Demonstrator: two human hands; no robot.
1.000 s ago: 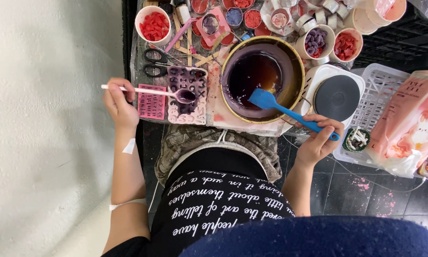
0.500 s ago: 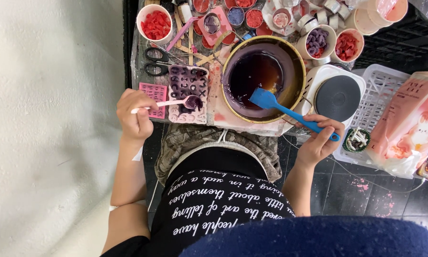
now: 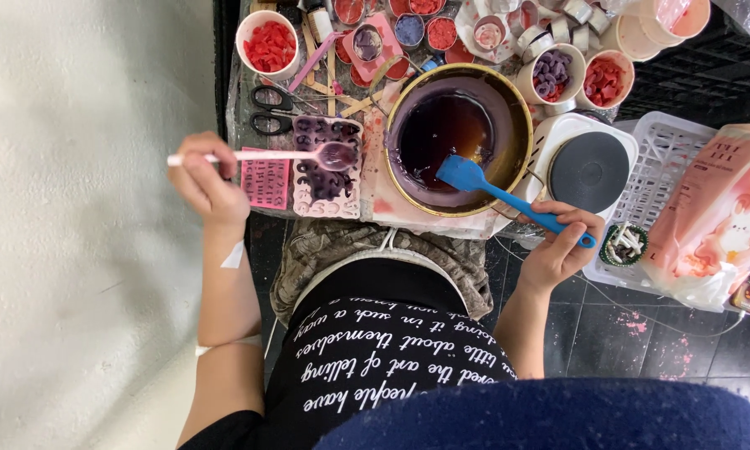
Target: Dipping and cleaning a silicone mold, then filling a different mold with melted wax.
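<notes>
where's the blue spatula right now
In the head view, the blue spatula is right of centre, gripped by the right hand, its blade dipped in the dark liquid of the gold-rimmed bowl, beside the hot plate.

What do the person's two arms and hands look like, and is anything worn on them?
Both arms are bare from hand to elbow; no sleeves, gloves, rings or watch can be seen. The left hand has a small white strip, like tape or a plaster, stuck just below the wrist, and a thin white band crosses the forearm near the elbow. The right hand and its forearm carry nothing.
</notes>
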